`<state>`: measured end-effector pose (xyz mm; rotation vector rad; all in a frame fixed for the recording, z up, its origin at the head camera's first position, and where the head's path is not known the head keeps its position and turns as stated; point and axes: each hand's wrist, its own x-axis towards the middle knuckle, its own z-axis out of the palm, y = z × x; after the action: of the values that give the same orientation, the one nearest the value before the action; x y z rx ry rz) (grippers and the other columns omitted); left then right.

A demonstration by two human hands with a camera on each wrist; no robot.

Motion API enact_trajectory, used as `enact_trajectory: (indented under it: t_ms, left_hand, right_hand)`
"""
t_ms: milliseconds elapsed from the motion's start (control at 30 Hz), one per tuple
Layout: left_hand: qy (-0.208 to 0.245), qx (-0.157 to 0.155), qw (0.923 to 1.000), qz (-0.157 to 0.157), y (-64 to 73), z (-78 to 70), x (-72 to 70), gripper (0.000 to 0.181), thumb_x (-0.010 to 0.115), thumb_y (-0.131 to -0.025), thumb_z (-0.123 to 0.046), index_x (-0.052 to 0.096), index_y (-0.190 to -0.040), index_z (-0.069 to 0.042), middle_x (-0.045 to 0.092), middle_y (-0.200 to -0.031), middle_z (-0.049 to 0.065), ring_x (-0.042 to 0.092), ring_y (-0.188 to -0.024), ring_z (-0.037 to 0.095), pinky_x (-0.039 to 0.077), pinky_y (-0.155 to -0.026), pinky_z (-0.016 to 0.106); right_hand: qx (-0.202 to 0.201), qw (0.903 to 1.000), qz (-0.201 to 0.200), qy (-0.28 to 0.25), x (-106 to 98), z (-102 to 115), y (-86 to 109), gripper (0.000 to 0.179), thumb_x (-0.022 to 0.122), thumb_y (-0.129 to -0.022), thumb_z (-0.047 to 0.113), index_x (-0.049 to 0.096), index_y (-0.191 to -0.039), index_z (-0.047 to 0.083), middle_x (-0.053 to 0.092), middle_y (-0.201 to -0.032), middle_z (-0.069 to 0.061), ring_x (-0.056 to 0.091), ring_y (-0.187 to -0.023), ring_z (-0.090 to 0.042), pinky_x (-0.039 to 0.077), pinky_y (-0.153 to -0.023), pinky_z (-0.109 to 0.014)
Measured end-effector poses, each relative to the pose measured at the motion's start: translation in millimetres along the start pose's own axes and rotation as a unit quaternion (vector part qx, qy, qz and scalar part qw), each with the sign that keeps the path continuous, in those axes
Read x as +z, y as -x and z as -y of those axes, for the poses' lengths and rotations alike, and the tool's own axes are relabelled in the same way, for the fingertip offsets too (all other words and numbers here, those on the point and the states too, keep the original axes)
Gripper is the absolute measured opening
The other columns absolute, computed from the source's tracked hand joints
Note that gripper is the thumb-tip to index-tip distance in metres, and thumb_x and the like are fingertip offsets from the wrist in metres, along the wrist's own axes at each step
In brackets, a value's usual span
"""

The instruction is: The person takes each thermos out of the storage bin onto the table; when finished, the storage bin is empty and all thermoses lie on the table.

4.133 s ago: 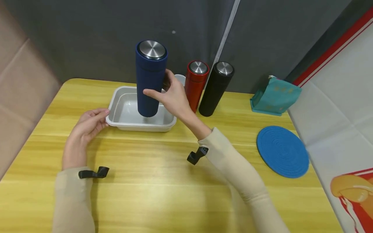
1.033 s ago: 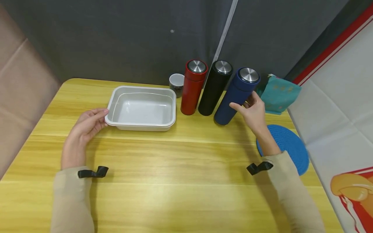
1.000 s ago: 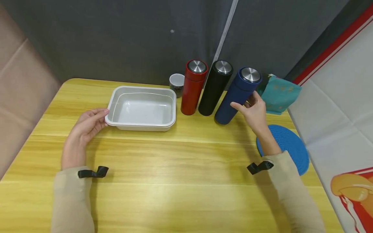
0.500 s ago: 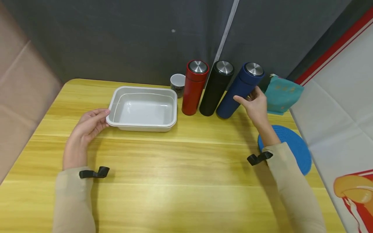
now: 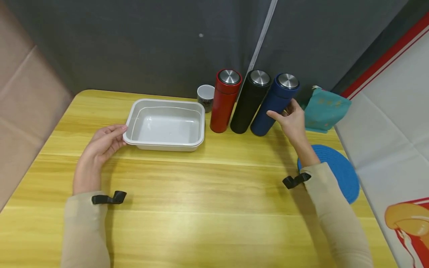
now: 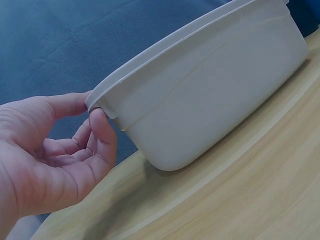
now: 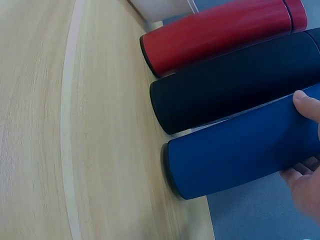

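My right hand (image 5: pixel 292 121) grips a blue thermos (image 5: pixel 273 106) with a steel-topped lid, thumb on its near side and fingers around the far right side. In the right wrist view the thermos (image 7: pixel 240 150) stands close beside a black thermos (image 7: pixel 235 82). A red thermos (image 5: pixel 225 102) is on the black one's left, completing a row. My left hand (image 5: pixel 104 143) pinches the left front corner of a light grey plastic basin (image 5: pixel 164 144). The left wrist view shows thumb and index finger on the basin's rim (image 6: pixel 165 47), the other fingers curled below.
Behind the red thermos stands a small white-lidded jar (image 5: pixel 205 98). A teal bag (image 5: pixel 326 109) sits at the back right, and a round blue mat (image 5: pixel 342 173) lies partly under my right forearm. A dark grey partition (image 5: pixel 134 44) rises behind the wooden table (image 5: pixel 187 216).
The blue thermos has gone from over the basin to the right end of the row, then back a little and close to the black thermos. My left hand keeps its place on the basin.
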<state>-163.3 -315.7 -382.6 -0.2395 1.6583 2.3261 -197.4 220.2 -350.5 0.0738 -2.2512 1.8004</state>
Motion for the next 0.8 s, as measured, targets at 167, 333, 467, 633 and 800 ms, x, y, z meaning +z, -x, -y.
enact_trajectory:
  t_ms: [167, 333, 467, 633, 800]
  left_hand:
    - [-0.003, 0.001, 1.0, -0.003, -0.4, 0.8, -0.5, 0.008, 0.062, -0.095, -0.011, 0.066, -0.098, -0.005, 0.066, -0.086, 0.005, 0.059, -0.069, 0.012, 0.049, -0.061, 0.021]
    - [-0.017, -0.003, 0.9998, -0.009, -1.2, 0.8, 0.0, 0.008, 0.063, -0.094, -0.013, 0.066, -0.098, -0.006, 0.066, -0.086, 0.004, 0.059, -0.07, 0.012, 0.049, -0.062, 0.021]
    - [0.0, -0.004, 1.0, 0.004, -0.2, -0.3, -0.6, 0.008, 0.062, -0.095, -0.011, 0.065, -0.099, -0.005, 0.065, -0.086, 0.006, 0.059, -0.071, 0.013, 0.05, -0.063, 0.022]
    - [0.021, -0.003, 0.9996, 0.019, 0.5, -0.9, -1.6, 0.008, 0.062, -0.095, -0.008, 0.065, -0.099, -0.003, 0.066, -0.086, 0.007, 0.06, -0.072, 0.014, 0.051, -0.063, 0.022]
    - [0.021, -0.003, 0.9997, 0.013, -0.4, -0.5, -3.6, 0.007, 0.061, -0.095, -0.008, 0.066, -0.098, -0.003, 0.066, -0.085, 0.007, 0.06, -0.07, 0.013, 0.05, -0.062, 0.022]
  right_hand:
    - [0.004, 0.9999, 0.004, 0.01, 2.1, 1.7, -1.3, 0.064, 0.077, -0.083, 0.008, 0.046, -0.139, 0.006, 0.053, -0.131, -0.013, 0.052, -0.119, -0.024, 0.043, -0.1, -0.036]
    - [0.005, 1.0, 0.005, 0.002, 1.6, -1.0, -0.8, 0.063, 0.077, -0.083, 0.009, 0.046, -0.138, 0.007, 0.053, -0.131, -0.013, 0.051, -0.119, -0.024, 0.042, -0.101, -0.037]
    - [0.005, 1.0, 0.004, -0.004, 1.7, -1.9, -0.4, 0.064, 0.077, -0.082, 0.008, 0.046, -0.138, 0.007, 0.053, -0.13, -0.012, 0.052, -0.119, -0.024, 0.042, -0.101, -0.037]
    - [0.003, 1.0, 0.005, -0.006, 1.0, -2.5, -0.4, 0.063, 0.077, -0.083, 0.008, 0.046, -0.138, 0.007, 0.053, -0.13, -0.012, 0.052, -0.118, -0.023, 0.043, -0.1, -0.035]
    - [0.008, 0.9998, 0.013, -0.01, 2.4, 2.5, 1.4, 0.063, 0.075, -0.084, 0.006, 0.045, -0.139, 0.007, 0.051, -0.132, -0.013, 0.051, -0.119, -0.023, 0.042, -0.101, -0.035]
